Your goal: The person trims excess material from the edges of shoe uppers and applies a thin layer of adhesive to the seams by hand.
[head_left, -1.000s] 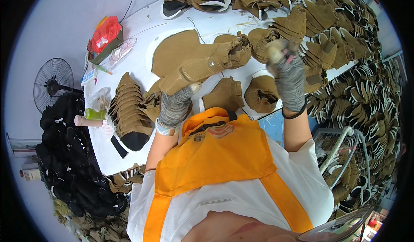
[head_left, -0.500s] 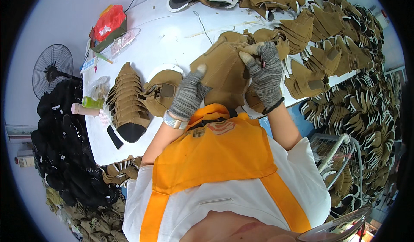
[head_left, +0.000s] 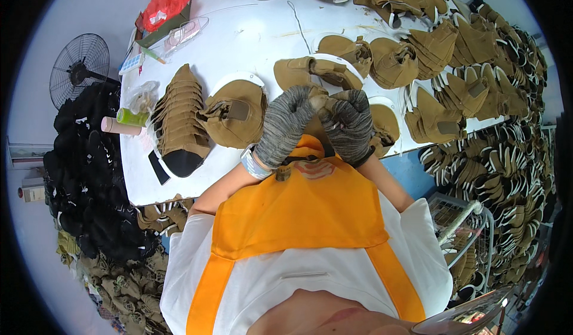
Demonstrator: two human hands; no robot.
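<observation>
My left hand (head_left: 287, 123) and my right hand (head_left: 347, 125), both in grey knitted gloves with bare fingertips, meet in front of my chest. They are closed on the near edge of a brown fabric cap (head_left: 292, 73), pinching it with thumbs close together. A white curved brim edge shows on the cap's far side, and some brown cloth hangs below the hands. The gloves hide the middle of the cap. Left of my left hand lies another brown cap (head_left: 237, 115) with a white-edged brim. One more cap (head_left: 383, 122) lies beside my right hand.
A nested row of brown caps (head_left: 184, 108) stands on the white table (head_left: 239, 34) at left. Several cap stacks (head_left: 433, 48) line the right side. A box with a red bag (head_left: 166, 7), a green roll (head_left: 131, 117), a fan (head_left: 79, 71) and a wire cart (head_left: 459, 215) surround me.
My hands have come together from the cap's two sides to its near edge. The cap has turned and folded, its white brim now showing. The view has shifted slightly.
</observation>
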